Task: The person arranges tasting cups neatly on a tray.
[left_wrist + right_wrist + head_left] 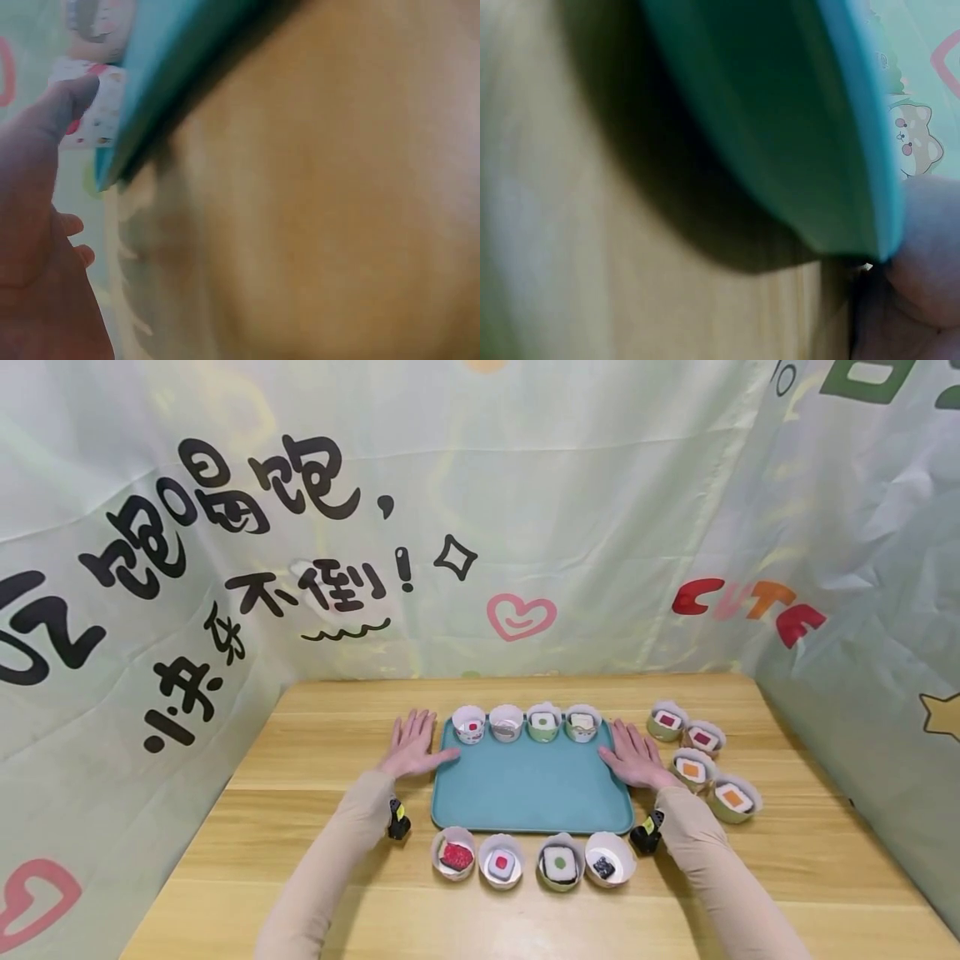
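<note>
A teal rectangular tray (pixel 532 789) lies on the wooden table. My left hand (pixel 411 750) is beside its left edge, fingers straight and spread, the thumb reaching over the rim. On the other side my right hand (pixel 637 758) lies likewise, its thumb over the right rim. Neither hand grips anything. Several small paper cups stand in a row along the tray's far edge: one with a red-dotted white piece (pixel 470 727), a cup with a greyish piece (pixel 506 724), one with a green-dotted piece (pixel 543 722) and another with a pale piece (pixel 582 723). The left wrist view shows the thumb (pixel 71 97) near a patterned cup.
In front of the tray stand several more cups, holding a red-topped piece (pixel 454 855), a red-dotted piece (pixel 502 862), a green-dotted piece (pixel 559 863) and a dark piece (pixel 603 866). Right of my right hand, cups with dark-red-centred (pixel 667 719) and orange-centred pieces (pixel 691 770) cluster. Printed cloth (pixel 600 527) surrounds the table.
</note>
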### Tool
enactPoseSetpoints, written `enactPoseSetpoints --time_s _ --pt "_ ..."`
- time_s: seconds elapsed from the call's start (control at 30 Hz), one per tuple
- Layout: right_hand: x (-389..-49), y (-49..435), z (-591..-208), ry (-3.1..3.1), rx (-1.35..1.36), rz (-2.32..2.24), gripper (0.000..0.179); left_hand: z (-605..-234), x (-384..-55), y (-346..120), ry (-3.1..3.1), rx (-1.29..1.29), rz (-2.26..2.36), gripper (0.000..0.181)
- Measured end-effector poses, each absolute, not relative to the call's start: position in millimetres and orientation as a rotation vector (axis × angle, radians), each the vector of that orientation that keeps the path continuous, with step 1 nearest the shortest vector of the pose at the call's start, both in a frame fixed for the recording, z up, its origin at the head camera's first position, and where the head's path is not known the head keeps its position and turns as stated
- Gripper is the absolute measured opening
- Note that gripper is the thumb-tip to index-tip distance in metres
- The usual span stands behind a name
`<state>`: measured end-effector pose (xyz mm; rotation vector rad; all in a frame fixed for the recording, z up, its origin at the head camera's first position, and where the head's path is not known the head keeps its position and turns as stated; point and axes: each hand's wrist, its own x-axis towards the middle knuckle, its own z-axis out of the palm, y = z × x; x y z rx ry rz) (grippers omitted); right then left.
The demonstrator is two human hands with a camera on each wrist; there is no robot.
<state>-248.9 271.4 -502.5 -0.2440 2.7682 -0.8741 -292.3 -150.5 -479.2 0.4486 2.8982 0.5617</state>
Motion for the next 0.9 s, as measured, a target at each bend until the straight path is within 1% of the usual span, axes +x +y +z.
enactPoseSetpoints --time_s 0.17,0.37,0.5,0.67,0.9 --pt "-246.7 269.2 -499.3 2.776 -0.235 -0.871 0.08 -496.6 -289.4 -152.2 2.839 0.456 0.486 0.095" --pt "-247.1 268.7 -497.9 2.766 -0.224 -0.874 0.079 -515.5 -290.5 -152.8 2.795 0.479 0.452 0.082" --pt "-249.5 267.1 -500.0 2.773 -0.222 -0.837 0.079 -516.0 -287.0 -152.7 2.781 0.476 0.464 0.076" --pt "-248.6 265.6 -500.0 2.752 -0.234 -0.871 0.08 -512.9 -282.2 -152.7 2.769 0.46 0.464 0.073" --pt "-257.6 276.4 -516.2 2.785 -0.251 -0.86 0.105 -515.5 -282.6 -149.5 2.766 0.448 0.472 0.07"
